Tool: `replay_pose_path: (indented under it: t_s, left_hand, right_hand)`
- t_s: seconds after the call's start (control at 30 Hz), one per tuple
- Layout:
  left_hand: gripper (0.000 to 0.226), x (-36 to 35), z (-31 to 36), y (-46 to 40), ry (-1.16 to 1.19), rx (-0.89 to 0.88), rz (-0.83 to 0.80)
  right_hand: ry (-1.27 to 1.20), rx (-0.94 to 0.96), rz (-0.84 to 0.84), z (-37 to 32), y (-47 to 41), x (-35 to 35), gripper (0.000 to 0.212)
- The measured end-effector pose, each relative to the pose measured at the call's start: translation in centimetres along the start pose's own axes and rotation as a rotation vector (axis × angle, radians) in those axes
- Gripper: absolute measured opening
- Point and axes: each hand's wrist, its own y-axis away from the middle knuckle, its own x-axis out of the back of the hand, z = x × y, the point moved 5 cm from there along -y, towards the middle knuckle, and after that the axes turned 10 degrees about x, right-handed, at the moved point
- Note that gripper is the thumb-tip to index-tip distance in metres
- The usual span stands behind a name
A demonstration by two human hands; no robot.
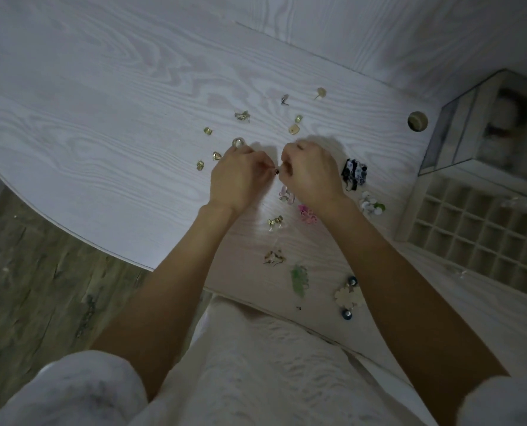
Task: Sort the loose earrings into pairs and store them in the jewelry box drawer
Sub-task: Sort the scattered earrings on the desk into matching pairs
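My left hand [239, 176] and my right hand [308, 173] meet above the white table [102, 133], fingers curled, both pinching a tiny dark earring [276, 171] between the fingertips. Loose gold earrings [208, 131] lie scattered to the left and beyond the hands. Nearer me lie a pink pair [307, 213], a green leaf earring [299, 281], blue bead earrings [352, 281] and a black-and-white pair [354, 173]. The jewelry box drawer [483, 232], a tray with several small compartments, stands pulled out at the right.
The glass-topped jewelry box [483, 124] stands at the far right, behind the drawer. A round cable hole [417, 120] sits in the table near it. The table's curved edge runs along the left, with wooden floor [40, 287] below.
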Motion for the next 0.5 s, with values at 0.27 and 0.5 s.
replay_pose_path:
  t_s: [0.27, 0.5]
  left_hand:
    - [0.017, -2.3, 3.8, -1.6, 0.044, -0.034, -0.098]
    - [0.013, -3.7, 5.9, -1.9, 0.131, -0.077, -0.090]
  right_hand:
    - [-0.103, -0.129, 0.083, 3.5, 2.4, 1.6, 0.017]
    - [-0.129, -0.185, 0.096, 5.4, 3.6, 2.3, 0.016]
